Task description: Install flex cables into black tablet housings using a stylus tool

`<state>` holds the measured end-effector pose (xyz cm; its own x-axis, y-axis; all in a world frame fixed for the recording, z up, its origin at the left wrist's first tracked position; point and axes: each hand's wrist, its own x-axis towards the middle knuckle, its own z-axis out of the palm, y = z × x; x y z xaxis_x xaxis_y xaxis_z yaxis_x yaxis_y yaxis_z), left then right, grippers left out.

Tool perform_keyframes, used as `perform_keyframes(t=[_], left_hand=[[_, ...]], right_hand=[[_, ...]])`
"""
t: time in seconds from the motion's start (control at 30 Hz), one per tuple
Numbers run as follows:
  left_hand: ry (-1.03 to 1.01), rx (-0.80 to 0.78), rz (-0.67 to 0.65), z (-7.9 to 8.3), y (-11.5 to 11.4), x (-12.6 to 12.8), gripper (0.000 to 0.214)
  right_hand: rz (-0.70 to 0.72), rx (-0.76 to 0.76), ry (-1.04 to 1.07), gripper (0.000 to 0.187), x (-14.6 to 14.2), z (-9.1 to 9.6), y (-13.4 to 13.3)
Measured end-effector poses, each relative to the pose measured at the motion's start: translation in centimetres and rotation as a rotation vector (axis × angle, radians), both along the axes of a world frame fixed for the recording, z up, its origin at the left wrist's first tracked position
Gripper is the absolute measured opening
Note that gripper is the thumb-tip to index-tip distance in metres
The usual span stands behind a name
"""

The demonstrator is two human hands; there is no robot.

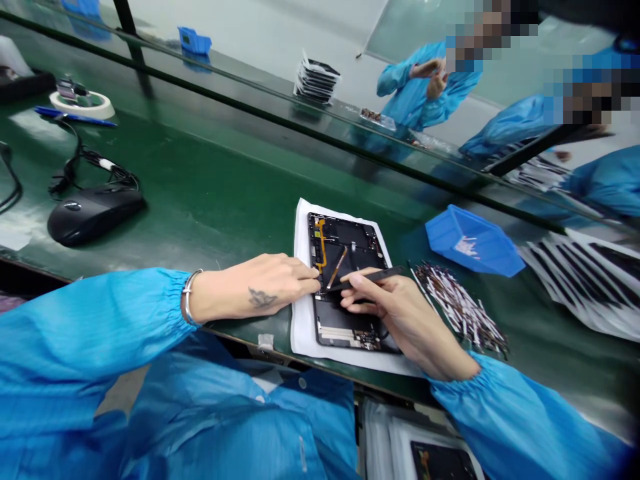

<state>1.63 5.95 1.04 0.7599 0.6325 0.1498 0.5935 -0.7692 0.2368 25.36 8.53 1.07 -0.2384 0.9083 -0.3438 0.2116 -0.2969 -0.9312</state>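
Note:
My left hand [263,287] rests its fingertips on the open back of a black tablet housing [353,233], close to an orange flex cable [321,250]. Whether those fingers pinch anything is hidden. My right hand [395,313] grips a slim black spudger [373,280], whose tip reaches a thin tan strip [337,267] inside the housing. The housing lies on a white sheet [301,300] at the edge of the green bench [215,187]. A heap of small flex cables [460,307] lies just beyond my right hand.
A blue plastic bin [473,240] and a spread of black-and-white parts [580,280] sit to the right. A computer mouse [93,213], a cable [75,167], a tape roll [83,103] and a blue pen [75,115] lie left. A co-worker in a blue smock [425,87] stands across the bench.

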Motion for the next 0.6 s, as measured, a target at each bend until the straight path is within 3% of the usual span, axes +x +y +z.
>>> perform_keyframes(t=[0.23, 0.6], left_hand=[[-0.023, 0.021, -0.055, -0.73, -0.23, -0.47, 0.027], [-0.019, -0.029, -0.035, -0.04, -0.26, -0.24, 0.030]], right_hand=[[-0.014, -0.004, 0.003, 0.044, -0.10, -0.07, -0.06], [-0.003, 0.002, -0.012, 0.042, -0.16, 0.09, -0.07]])
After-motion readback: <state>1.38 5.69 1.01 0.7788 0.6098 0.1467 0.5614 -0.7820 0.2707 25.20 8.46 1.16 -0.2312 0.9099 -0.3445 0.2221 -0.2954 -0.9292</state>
